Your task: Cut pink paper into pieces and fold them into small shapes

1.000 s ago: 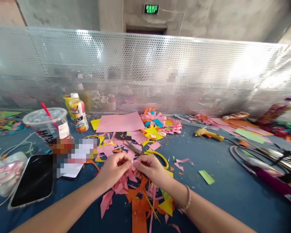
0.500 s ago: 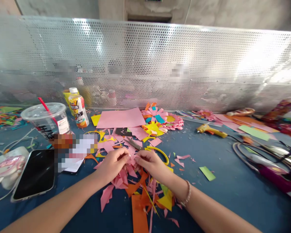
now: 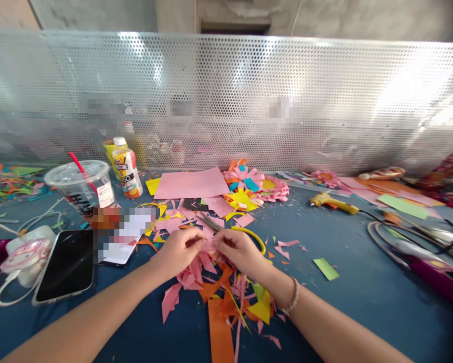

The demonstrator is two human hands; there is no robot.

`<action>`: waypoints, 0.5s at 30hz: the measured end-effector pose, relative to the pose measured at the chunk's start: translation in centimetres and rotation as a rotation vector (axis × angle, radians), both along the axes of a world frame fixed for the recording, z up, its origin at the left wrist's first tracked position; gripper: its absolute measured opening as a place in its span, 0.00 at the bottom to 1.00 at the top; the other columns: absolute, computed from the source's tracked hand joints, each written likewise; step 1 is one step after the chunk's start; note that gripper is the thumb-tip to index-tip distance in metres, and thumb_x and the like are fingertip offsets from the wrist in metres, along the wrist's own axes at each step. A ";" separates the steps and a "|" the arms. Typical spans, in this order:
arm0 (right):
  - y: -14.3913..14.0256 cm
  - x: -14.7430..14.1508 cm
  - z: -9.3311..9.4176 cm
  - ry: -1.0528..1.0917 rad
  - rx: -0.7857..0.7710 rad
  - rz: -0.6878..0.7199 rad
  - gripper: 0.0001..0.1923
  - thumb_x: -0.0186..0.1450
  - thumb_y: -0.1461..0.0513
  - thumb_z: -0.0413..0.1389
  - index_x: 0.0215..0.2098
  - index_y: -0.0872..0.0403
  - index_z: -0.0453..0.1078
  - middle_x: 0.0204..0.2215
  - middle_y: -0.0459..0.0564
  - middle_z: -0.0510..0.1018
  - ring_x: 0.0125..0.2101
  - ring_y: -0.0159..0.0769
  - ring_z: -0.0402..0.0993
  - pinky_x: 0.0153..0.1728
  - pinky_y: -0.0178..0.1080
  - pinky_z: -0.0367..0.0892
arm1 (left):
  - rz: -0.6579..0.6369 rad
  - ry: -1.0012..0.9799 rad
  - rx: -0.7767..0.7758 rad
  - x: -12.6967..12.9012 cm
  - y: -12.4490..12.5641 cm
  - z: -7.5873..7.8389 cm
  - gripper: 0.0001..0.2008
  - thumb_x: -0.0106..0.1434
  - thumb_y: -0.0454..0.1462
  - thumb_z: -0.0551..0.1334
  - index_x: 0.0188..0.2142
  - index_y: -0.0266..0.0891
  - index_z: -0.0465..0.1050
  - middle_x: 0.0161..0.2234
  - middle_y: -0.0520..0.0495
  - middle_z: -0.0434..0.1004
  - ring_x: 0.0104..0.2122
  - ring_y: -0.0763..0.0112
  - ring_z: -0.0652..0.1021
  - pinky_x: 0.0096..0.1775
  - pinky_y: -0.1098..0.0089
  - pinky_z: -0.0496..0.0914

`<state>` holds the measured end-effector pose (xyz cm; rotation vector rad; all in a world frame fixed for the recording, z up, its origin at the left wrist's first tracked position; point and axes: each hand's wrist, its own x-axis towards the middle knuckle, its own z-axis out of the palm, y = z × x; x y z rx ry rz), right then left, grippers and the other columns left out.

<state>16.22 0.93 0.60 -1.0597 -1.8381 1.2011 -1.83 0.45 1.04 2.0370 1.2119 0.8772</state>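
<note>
My left hand [image 3: 184,249] and my right hand [image 3: 238,250] meet at the middle of the table, thumbs and fingers pinched together. Between the fingertips is a small piece of pink paper [image 3: 208,245], partly hidden by the fingers. Just beyond my hands lie scissors with yellow handles [image 3: 254,237], their blades pointing away to the left. Pink paper scraps [image 3: 191,275] are heaped below my left hand. An orange paper strip [image 3: 220,330] lies nearer to me. Farther back are a pink paper sheet [image 3: 191,183] and a yellow paper flower [image 3: 243,200] among pink ones.
On the left stand a plastic cup with a red straw [image 3: 80,186] and a bottle [image 3: 128,169], near a black phone [image 3: 65,267]. A yellow glue gun [image 3: 334,202] and cables lie to the right. A perforated metal screen [image 3: 226,101] closes off the back.
The view has shifted slightly, so the things on the table sit a little farther right. My hands stay together, still pinching the pink paper.
</note>
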 end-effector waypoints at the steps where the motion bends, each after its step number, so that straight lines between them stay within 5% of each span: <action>1: 0.2 0.2 0.1 0.001 -0.004 -0.018 0.08 0.58 0.60 0.50 0.24 0.55 0.63 0.17 0.43 0.68 0.19 0.27 0.65 0.22 0.31 0.61 | 0.047 0.025 0.025 -0.4 0.4 0.1 0.11 0.59 0.38 0.50 0.34 0.39 0.69 0.29 0.48 0.74 0.31 0.70 0.73 0.33 0.71 0.66; 6: 0.8 1.3 1.2 -0.127 -0.102 0.103 0.10 0.57 0.62 0.46 0.19 0.55 0.57 0.12 0.39 0.57 0.14 0.24 0.54 0.17 0.30 0.51 | 0.166 0.213 0.225 -3.0 2.8 -0.1 0.10 0.57 0.33 0.52 0.37 0.39 0.69 0.37 0.45 0.73 0.38 0.67 0.73 0.41 0.67 0.66; 10: -0.3 1.4 1.4 -0.459 0.259 0.263 0.13 0.57 0.66 0.46 0.15 0.56 0.55 0.13 0.41 0.56 0.16 0.24 0.50 0.20 0.32 0.48 | 0.192 0.390 0.334 -4.3 3.9 -1.0 0.12 0.55 0.29 0.52 0.37 0.38 0.69 0.39 0.43 0.72 0.42 0.64 0.71 0.44 0.64 0.64; 15: -1.0 1.1 1.2 -0.737 0.577 0.123 0.10 0.59 0.61 0.49 0.21 0.56 0.64 0.23 0.49 0.69 0.24 0.29 0.62 0.27 0.33 0.55 | 0.134 0.468 0.352 -4.2 3.5 -0.6 0.12 0.54 0.29 0.51 0.35 0.37 0.70 0.39 0.42 0.72 0.42 0.63 0.70 0.44 0.64 0.63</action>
